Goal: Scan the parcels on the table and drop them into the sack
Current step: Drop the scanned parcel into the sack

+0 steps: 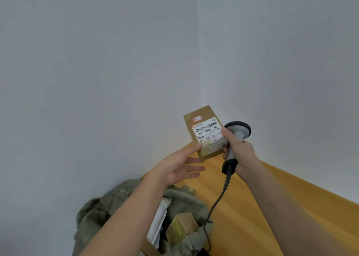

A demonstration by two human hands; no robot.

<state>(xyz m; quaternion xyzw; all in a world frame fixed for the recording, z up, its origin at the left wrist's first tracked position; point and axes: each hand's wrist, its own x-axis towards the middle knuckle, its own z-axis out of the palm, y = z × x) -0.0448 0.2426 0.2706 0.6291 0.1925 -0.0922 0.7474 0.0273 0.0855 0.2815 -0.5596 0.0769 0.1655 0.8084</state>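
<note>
I hold a small cardboard parcel [206, 131] up in front of the wall, its white barcode label facing me. My right hand [240, 154] grips the grey barcode scanner [238, 133] by its handle, and its thumb presses on the right edge of the parcel's label. My left hand [180, 166] is palm-up below and left of the parcel, thumb tip touching its near left corner, the visible fingers straight. The olive sack [101, 209] stands open underneath, at the bottom of the view.
Inside the sack lie a white mailer [160, 217] and a yellowish wrapped parcel [182, 226]. The scanner's black cable [215, 203] hangs down past the sack's mouth. Orange wooden floor [272, 207] runs to the right; grey walls meet in a corner behind.
</note>
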